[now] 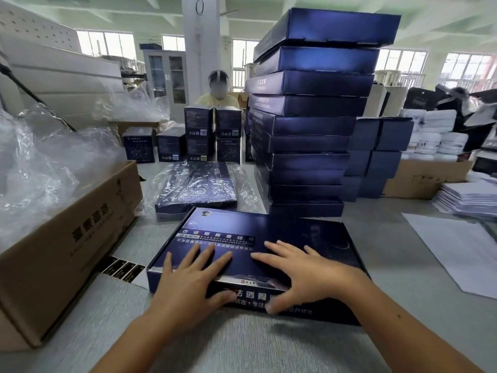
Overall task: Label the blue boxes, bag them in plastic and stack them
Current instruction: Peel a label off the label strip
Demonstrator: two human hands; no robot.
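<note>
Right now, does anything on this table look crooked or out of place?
Yes. The tall stack of flat dark blue cardboard boxes is uneven: its upper boxes are turned and jut out to the right past the lower ones, so the sides do not line up.

Dark blue box [282,238] bears white lettering; brown carton [67,238] has black print; grey bench [242,345]; black-and-gold labels [121,267].

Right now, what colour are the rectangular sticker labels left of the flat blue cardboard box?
Black labels with gold print on white backing; head view.
</note>
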